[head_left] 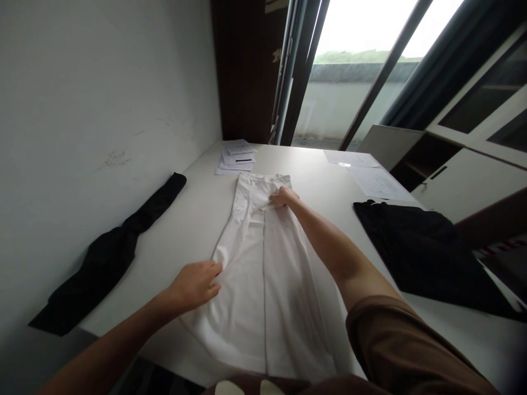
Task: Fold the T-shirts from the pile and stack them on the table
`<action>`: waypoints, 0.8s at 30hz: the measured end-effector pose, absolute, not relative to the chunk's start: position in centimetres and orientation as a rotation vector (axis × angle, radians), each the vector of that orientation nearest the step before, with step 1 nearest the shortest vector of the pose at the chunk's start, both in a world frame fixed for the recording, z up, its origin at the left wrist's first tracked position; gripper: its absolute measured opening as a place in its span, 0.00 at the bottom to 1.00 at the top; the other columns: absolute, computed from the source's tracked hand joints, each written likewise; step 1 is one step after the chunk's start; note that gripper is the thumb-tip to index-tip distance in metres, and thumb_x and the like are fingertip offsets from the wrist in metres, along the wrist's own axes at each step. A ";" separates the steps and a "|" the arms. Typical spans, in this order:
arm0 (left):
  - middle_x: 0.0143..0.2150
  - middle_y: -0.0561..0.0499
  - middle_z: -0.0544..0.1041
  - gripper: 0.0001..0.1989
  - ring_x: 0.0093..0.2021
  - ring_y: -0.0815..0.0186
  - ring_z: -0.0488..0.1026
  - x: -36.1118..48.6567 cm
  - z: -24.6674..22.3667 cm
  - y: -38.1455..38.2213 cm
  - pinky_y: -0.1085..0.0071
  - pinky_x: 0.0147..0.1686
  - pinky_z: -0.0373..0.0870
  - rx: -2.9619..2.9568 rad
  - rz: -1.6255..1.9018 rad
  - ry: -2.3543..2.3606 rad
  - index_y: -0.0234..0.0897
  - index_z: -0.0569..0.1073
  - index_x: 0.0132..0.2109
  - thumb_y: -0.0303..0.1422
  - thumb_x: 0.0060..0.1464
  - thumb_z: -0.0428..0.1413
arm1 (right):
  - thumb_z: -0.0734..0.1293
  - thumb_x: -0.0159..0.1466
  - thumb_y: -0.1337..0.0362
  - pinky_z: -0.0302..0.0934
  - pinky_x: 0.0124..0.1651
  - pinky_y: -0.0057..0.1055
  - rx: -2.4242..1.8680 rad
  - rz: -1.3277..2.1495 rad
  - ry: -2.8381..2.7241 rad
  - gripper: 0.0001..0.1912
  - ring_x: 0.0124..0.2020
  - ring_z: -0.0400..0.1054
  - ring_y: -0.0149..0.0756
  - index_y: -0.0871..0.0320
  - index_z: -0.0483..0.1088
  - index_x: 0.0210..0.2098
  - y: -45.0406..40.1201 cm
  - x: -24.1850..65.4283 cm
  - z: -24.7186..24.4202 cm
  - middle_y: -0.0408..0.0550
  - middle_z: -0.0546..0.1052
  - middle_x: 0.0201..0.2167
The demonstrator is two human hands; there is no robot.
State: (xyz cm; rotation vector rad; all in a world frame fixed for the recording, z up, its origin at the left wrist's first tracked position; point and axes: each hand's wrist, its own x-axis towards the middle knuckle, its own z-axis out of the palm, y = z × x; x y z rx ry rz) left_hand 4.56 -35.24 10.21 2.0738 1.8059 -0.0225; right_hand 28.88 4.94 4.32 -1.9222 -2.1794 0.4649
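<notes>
White trousers lie lengthwise on the table, waistband at the far end and the legs spreading towards me. A dark line parts the two legs. At the left edge, about halfway down, my left hand has its fingertips closed on the cloth, with a small fold rising there. My right hand reaches further, just below the waistband on the right side, its fingers curled down and pinching the fabric. The near ends of the legs reach the table's front edge by my body.
Black folded clothing lies along the wall on the left. Another black garment is spread at the right. Paper sheets are stacked at the far left of the white table, and more sheets lie at the far right.
</notes>
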 end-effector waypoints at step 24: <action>0.30 0.58 0.74 0.10 0.26 0.67 0.72 14.9 9.9 -36.7 0.73 0.27 0.66 1.422 0.017 1.072 0.42 0.62 0.46 0.38 0.61 0.54 | 0.64 0.67 0.54 0.59 0.28 0.24 -1.450 1.067 -1.269 0.10 0.26 0.61 0.29 0.53 0.63 0.36 9.5 30.8 8.4 0.38 0.66 0.28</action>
